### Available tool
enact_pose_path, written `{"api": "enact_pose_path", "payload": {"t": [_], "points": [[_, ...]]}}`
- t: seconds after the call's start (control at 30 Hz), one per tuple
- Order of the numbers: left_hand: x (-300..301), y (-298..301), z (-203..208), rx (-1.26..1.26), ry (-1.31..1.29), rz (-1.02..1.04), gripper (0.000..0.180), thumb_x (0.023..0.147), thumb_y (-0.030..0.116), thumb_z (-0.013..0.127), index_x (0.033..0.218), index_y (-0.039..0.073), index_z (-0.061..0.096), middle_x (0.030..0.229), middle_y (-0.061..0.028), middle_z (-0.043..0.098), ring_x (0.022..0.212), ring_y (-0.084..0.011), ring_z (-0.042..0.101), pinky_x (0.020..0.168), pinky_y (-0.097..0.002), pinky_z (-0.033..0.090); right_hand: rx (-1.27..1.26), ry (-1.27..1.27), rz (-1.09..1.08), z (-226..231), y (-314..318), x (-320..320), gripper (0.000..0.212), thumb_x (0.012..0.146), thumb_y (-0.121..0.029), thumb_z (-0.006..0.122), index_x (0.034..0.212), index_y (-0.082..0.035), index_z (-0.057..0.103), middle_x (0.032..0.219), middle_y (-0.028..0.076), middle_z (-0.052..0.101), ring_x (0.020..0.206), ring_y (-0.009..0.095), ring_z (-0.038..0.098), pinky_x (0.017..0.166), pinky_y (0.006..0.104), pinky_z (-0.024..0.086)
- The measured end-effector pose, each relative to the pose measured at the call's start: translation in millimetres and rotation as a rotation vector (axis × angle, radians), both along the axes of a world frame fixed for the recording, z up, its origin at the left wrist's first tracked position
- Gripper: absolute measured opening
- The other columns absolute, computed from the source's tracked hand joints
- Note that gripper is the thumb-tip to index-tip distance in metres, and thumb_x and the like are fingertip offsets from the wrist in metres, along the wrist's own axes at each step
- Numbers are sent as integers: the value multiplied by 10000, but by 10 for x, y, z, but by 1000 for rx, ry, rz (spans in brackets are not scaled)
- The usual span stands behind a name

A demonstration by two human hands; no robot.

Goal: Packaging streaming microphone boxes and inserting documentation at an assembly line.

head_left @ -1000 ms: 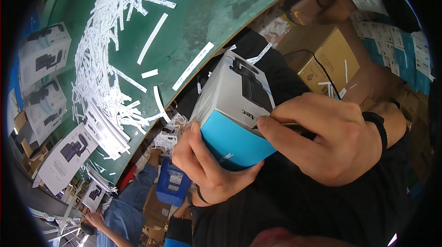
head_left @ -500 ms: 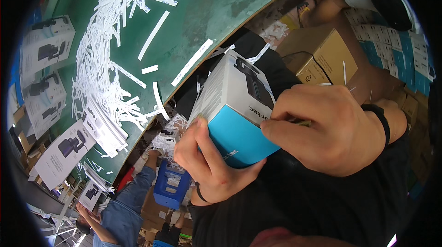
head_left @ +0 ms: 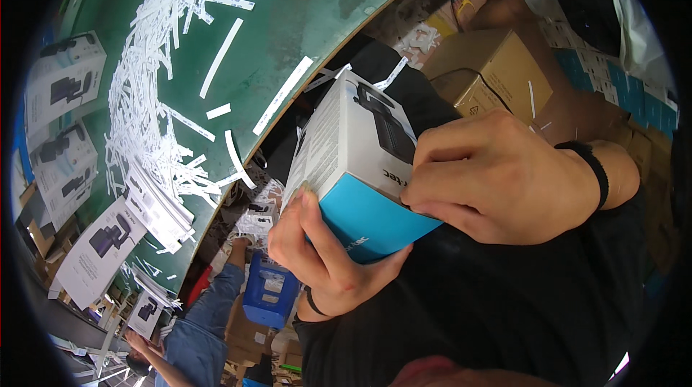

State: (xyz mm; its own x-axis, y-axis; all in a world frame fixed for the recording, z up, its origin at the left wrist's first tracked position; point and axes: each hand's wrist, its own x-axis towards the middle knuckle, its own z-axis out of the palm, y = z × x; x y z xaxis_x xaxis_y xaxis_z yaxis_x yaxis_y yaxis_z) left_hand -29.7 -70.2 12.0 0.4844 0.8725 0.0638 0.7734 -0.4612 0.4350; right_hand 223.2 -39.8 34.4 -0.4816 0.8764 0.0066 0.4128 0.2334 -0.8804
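A white and blue product box (head_left: pixel 371 218) is held over my lap, its blue end panel tilted toward me. My left hand (head_left: pixel 335 261) grips it from below and the left, thumb and fingers around the lower blue end. My right hand (head_left: pixel 497 178) is closed, fingertips pinched at the edge where the blue end meets the printed white side. Whatever lies between those fingertips is hidden. White paper strips (head_left: pixel 393 73) stick out past the box's far end.
A pile of white strips (head_left: pixel 137 99) covers part of the green table (head_left: pixel 303 9). Flat printed sheets (head_left: pixel 155 207) and finished-looking boxes (head_left: pixel 68 84) stand on the left. A brown carton (head_left: pixel 497 73) is at the right. A co-worker (head_left: pixel 191 340) handles a box beyond a blue crate (head_left: pixel 270 290).
The table and surroundings have shifted slightly left in view. My right hand has moved a little up and left along the box edge, fingers still pinched. My left hand keeps its hold.
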Motion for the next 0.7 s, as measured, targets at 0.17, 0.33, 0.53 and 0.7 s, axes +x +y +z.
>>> {"api": "enact_pose_path", "payload": {"t": [0.17, 0.33, 0.53, 0.7], "points": [[-28, -24, -6, 7, 13, -25, 1302, 488, 464, 1000, 1498, -67, 374, 1341, -220, 407, 1214, -373, 470, 976, -503, 414, -78, 10, -19, 12, 55, 2, 125, 786, -64, 795, 848, -76, 686, 809, 69, 640, 665, 252, 661, 540, 338, 492], [-53, -23, -4, -3, 9, -68, 1308, 504, 451, 999, 1499, -86, 342, 1340, -230, 391, 1228, -371, 455, 982, -499, 412, 4, -59, 52, 61, 79, -66, 156, 772, -60, 799, 843, -64, 659, 764, 55, 634, 669, 260, 657, 544, 356, 494], [-71, -16, -14, 25, 4, -101, 1171, 621, 486, 926, 1421, -170, 378, 1322, -292, 438, 1161, -397, 483, 945, -483, 394, 32, 7, 7, -34, 9, -131, 183, 743, -40, 810, 815, -62, 643, 734, 59, 646, 649, 261, 667, 562, 354, 509], [-86, -57, -28, 18, 14, -168, 1285, 555, 439, 990, 1469, -166, 318, 1336, -294, 379, 1198, -393, 458, 955, -484, 412, -297, -64, -15, 22, 65, -128, 140, 738, -90, 758, 768, -12, 645, 678, 157, 662, 675, 376, 675, 608, 418, 520]]}}
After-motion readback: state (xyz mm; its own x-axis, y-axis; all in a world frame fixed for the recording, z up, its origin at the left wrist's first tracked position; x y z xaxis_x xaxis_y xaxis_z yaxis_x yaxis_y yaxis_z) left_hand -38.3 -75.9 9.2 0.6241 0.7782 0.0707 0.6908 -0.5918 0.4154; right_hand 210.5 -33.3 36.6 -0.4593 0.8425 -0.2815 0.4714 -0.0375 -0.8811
